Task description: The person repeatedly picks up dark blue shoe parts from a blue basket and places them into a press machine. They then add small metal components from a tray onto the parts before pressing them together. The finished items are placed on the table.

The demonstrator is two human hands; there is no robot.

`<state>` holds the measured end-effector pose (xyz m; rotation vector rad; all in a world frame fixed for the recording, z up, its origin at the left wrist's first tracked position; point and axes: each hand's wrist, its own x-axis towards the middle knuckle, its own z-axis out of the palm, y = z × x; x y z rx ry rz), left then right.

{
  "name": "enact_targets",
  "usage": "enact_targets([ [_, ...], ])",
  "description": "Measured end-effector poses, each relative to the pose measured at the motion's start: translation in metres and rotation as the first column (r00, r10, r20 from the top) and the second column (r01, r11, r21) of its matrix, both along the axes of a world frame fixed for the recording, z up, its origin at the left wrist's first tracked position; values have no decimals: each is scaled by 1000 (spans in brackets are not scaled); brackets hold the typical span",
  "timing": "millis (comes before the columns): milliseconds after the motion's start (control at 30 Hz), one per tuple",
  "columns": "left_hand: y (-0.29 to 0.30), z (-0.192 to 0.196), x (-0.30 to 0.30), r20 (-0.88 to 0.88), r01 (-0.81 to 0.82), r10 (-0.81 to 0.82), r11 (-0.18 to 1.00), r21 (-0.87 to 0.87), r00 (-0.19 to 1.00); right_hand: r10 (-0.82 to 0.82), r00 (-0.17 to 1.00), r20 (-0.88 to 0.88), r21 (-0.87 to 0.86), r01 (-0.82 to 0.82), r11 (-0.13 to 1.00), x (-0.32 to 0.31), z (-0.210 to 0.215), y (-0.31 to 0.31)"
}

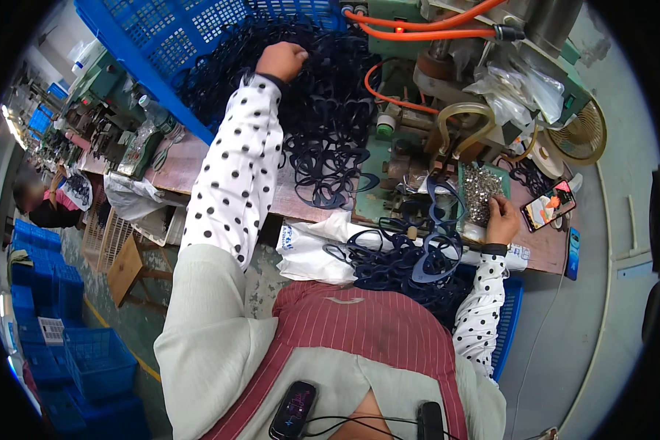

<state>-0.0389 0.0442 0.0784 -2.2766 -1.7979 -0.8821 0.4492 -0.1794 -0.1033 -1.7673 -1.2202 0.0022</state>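
Observation:
My left hand [281, 61] is closed over a heap of dark navy loop-shaped strips [337, 88], at the mouth of a large blue crate [143, 48]. Whatever its curled fingers hold is hidden. At the right, my right hand [501, 221] has its fingers drawn together at the edge of a green tray [505, 176] of small shiny metal pieces [480, 192]. Anything pinched there is too small to make out. Between the hands stands a green bench machine [400, 172]. More loops [425, 268] hang and lie in front of it, over my lap.
Orange hoses [433, 34] run to the machine's top. A lit phone [548, 207] and a fan [583, 132] are right of the tray. White sacking [312, 253] lies along the table's front. Blue crates [99, 359] and a wooden stool [128, 268] stand left; another person sits beyond.

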Motion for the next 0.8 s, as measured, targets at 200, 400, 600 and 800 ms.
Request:
enact_targets([
  [200,-135,-53,15,92,53,-47,997,-57,995,12,998,64,31,-14,999,2,0,-7],
  [400,-195,-200,31,123,132,-115,981,-143,986,47,994,94,26,-50,998,-2,5,-11],
  [600,-196,-211,73,-59,-281,276,956,-89,959,55,994,94,-1,-56,998,-6,11,-9],
  [800,-182,-197,45,38,-195,258,809,-555,965,56,995,82,-5,-55,998,-3,8,-10],
])
